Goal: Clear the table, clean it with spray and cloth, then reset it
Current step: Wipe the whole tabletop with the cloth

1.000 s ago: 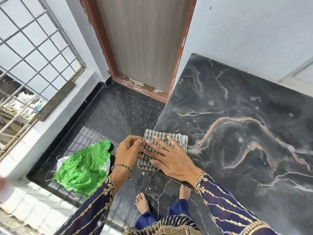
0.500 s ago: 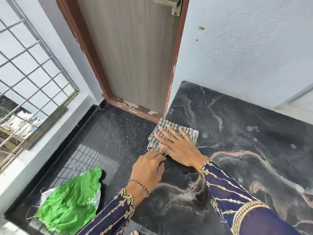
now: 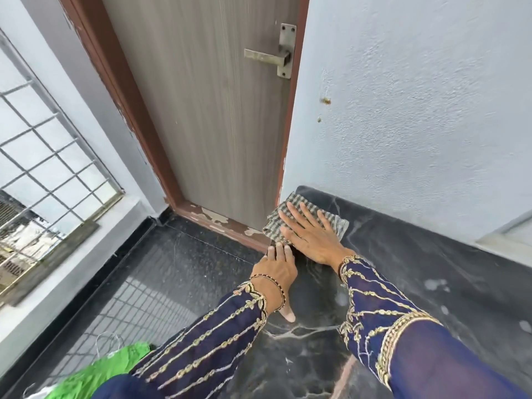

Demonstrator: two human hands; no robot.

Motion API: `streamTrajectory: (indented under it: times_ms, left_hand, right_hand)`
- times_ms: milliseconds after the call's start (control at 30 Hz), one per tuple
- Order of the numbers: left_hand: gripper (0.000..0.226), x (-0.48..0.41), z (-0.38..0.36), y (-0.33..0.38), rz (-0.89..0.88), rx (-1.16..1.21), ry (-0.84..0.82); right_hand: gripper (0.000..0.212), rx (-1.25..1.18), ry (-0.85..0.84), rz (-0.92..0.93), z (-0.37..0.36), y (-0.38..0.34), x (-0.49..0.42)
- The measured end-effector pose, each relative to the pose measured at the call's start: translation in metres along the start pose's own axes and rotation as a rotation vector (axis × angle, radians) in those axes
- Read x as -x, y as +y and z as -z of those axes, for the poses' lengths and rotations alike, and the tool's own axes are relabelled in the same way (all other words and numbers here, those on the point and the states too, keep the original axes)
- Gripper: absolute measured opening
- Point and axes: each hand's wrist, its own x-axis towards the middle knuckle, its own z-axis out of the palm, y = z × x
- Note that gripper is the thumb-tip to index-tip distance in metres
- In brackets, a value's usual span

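A folded grey-and-white checked cloth [image 3: 274, 226] lies at the far left corner of the black marble table [image 3: 449, 254], close to the wall. My right hand [image 3: 312, 240] presses flat on the cloth, fingers spread and pointing away from me. Just behind it, my left hand [image 3: 275, 272] rests palm down on the table's left edge, empty, its thumb hanging toward me. Pale wet spots [image 3: 434, 285] dot the marble on the right.
A grey door [image 3: 216, 110] with a metal handle [image 3: 267, 57] stands just left of the table corner. A white wall [image 3: 417, 110] runs behind the table. On the dark floor at lower left lies a green bag [image 3: 95, 372]. A barred window [image 3: 43, 156] is at far left.
My right hand has slid the cloth away from me along the table's left edge up to the far corner. My left hand has followed along the edge, and the view has tilted upward.
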Motion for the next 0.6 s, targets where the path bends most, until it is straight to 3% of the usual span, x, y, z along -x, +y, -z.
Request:
streamTrajectory:
  times_ms: [67, 167, 233, 400, 600]
  left_hand:
    - [0.138, -0.009, 0.004, 0.005, 0.038, -0.013, -0.049]
    - [0.090, -0.020, 0.000, 0.013, 0.113, 0.101, -0.058]
    - [0.070, -0.028, -0.003, 0.015, 0.163, 0.172, -0.039]
    - [0.057, -0.048, -0.009, 0.022, 0.270, 0.337, -0.013]
    - [0.056, -0.054, -0.011, 0.023, 0.355, 0.464, 0.000]
  right_hand:
    - [0.060, -0.006, 0.001, -0.016, 0.005, 0.013, -0.016]
    - [0.064, -0.009, 0.003, -0.043, 0.014, 0.028, -0.036]
    - [0.065, 0.002, -0.006, -0.054, 0.017, 0.035, -0.045]
    - [0.065, -0.009, 0.023, -0.064, 0.017, 0.036, -0.046]
    - [0.064, 0.000, 0.041, -0.087, 0.015, 0.052, -0.021]
